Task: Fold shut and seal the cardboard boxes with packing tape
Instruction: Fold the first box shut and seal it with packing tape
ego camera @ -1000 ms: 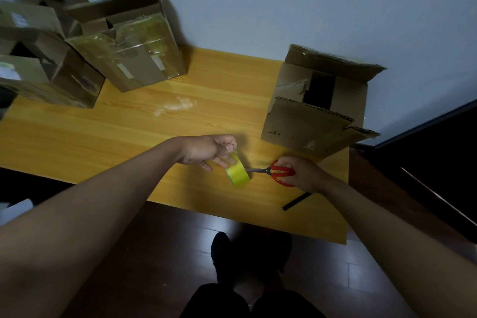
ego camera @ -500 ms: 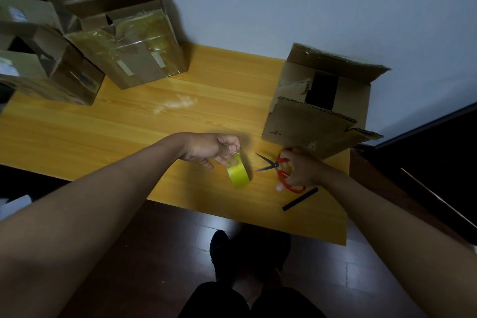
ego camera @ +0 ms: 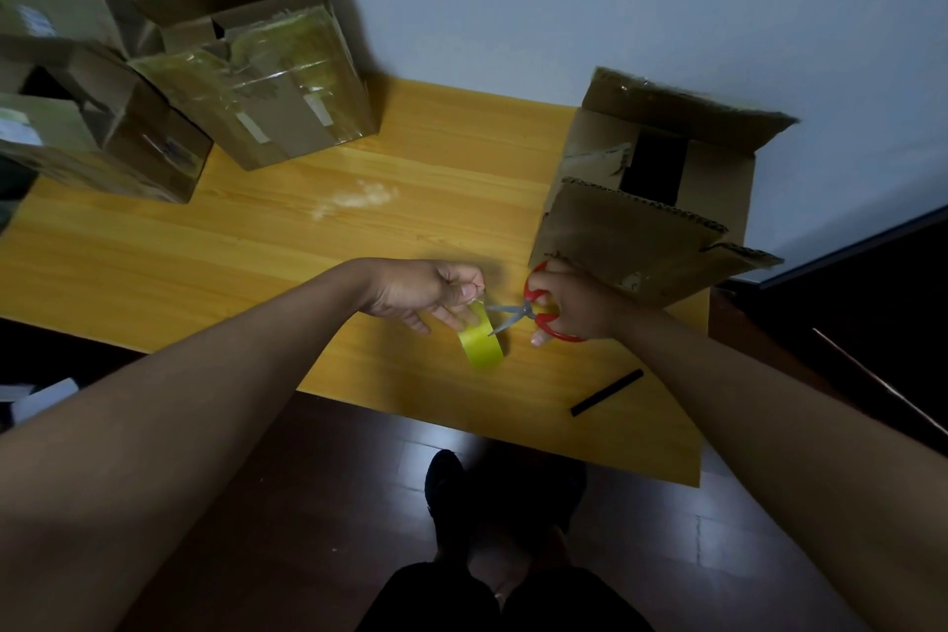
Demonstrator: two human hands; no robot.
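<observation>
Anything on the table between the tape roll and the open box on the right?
Only the right hand with the red scissors, blades open at the tape roll. The open box lies just beyond them.

Four cardboard boxes are counted on the worktop (ego camera: pixel 359 221): one open box (ego camera: pixel 662 190) at the right, three more bunched at the far left (ego camera: pixel 287 82) (ego camera: pixel 118 139) (ego camera: pixel 61 10). One roll of yellow tape (ego camera: pixel 482 346), one pair of red scissors (ego camera: pixel 538 313), one black stick (ego camera: pixel 607 392). Two hands are seen, left (ego camera: pixel 426 295) and right (ego camera: pixel 574 308).

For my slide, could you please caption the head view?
Left hand pinches yellow tape; right hand brings red scissors.
</observation>
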